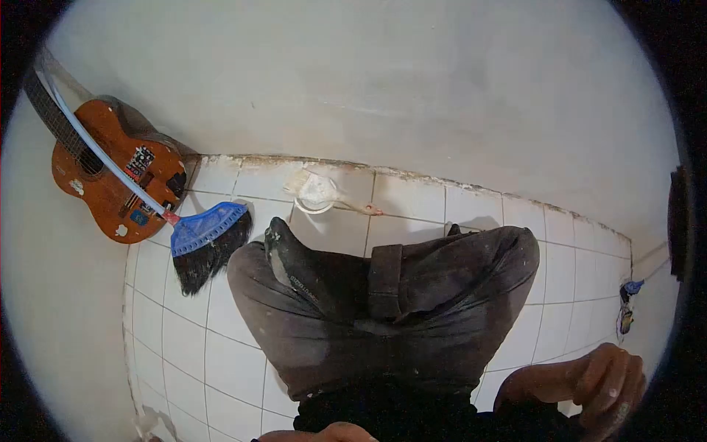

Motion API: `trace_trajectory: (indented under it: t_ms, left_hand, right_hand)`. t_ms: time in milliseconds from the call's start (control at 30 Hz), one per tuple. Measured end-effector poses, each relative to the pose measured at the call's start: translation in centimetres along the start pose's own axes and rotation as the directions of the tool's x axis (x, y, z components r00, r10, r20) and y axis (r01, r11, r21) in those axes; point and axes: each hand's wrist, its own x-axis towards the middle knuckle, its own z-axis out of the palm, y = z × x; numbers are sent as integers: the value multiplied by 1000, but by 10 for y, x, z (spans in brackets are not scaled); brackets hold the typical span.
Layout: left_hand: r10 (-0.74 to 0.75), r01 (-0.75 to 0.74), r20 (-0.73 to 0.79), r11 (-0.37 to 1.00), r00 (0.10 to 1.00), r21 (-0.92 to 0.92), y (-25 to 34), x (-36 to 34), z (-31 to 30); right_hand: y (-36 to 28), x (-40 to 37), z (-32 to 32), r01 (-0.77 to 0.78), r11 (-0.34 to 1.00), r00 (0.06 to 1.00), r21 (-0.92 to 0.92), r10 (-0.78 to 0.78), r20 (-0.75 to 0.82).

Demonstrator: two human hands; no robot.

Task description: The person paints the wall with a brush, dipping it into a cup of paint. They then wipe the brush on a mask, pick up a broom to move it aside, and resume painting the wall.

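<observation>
My right hand [613, 387] is raised at the lower right, its fingers curled in toward the palm. Whatever it may hold is hidden. Only a strip of my left hand [331, 433] shows at the bottom edge, close to my dark shirt, and its fingers are out of sight. Between and beyond the hands are my crossed legs in dark, stained trousers [383, 353]. One foot in a dark sock [298, 272] rests across the other leg.
A blue broom [210, 227] with black bristles leans across an orange-brown guitar [121, 173] at left. Near the wall lies a whitish rounded thing [317, 193] with a pale handle-like part. Small blue and dark items [628, 302] sit by the right wall.
</observation>
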Motion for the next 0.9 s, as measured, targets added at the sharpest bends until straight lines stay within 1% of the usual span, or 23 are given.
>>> trace_trajectory:
  t_ms: [100,167,233,300,367,433,533,600,633,667,733,800,867,900]
  left_hand:
    - [41,-41,-5,997,999,-66,4,6,0]
    - [67,-68,-6,993,998,-100,8,11,2]
    - [96,-97,-16,987,995,-131,11,15,0]
    - [128,-130,-23,980,992,-154,15,21,1]
    - [146,-148,-27,973,989,-175,17,24,1]
    - [156,-158,-28,968,987,-195,16,27,1]
    - [170,-172,-25,962,985,-211,17,31,-2]
    - [175,-175,-20,957,984,-233,17,35,-3]
    - [183,-182,-19,953,983,-243,17,37,-2]
    - [186,-185,-21,950,982,-251,17,38,-3]
    - [203,-203,-29,940,979,-274,21,41,-1]
    - [214,-216,-39,930,976,-296,24,45,0]
    - [231,-235,-52,919,972,-317,27,49,0]
    - [231,-238,-63,915,971,-326,27,51,0]
  right_hand:
    - [0,-3,-6,83,991,994,-109,-90,-61]
    - [1,-12,-5,76,973,986,-217,-106,-130]
    - [-6,-22,-7,9,941,972,-339,-89,-220]
    - [-11,-42,-8,-130,884,942,-450,-32,-335]
    - [-8,-51,-2,-228,846,917,-482,21,-398]
    - [0,-44,8,-229,864,925,-449,49,-377]
    - [14,-9,19,-119,963,975,-243,67,-213]
    - [17,6,20,-59,994,993,-92,49,-108]
    - [11,5,11,-57,997,998,-50,56,-18]
    - [9,6,7,-58,997,998,-56,57,-19]
    - [4,7,1,63,975,996,-215,-49,69]
    - [1,5,-2,98,982,992,-164,-82,100]
    - [2,7,5,238,934,971,-265,-237,36]
    - [2,7,5,268,919,962,-290,-273,23]
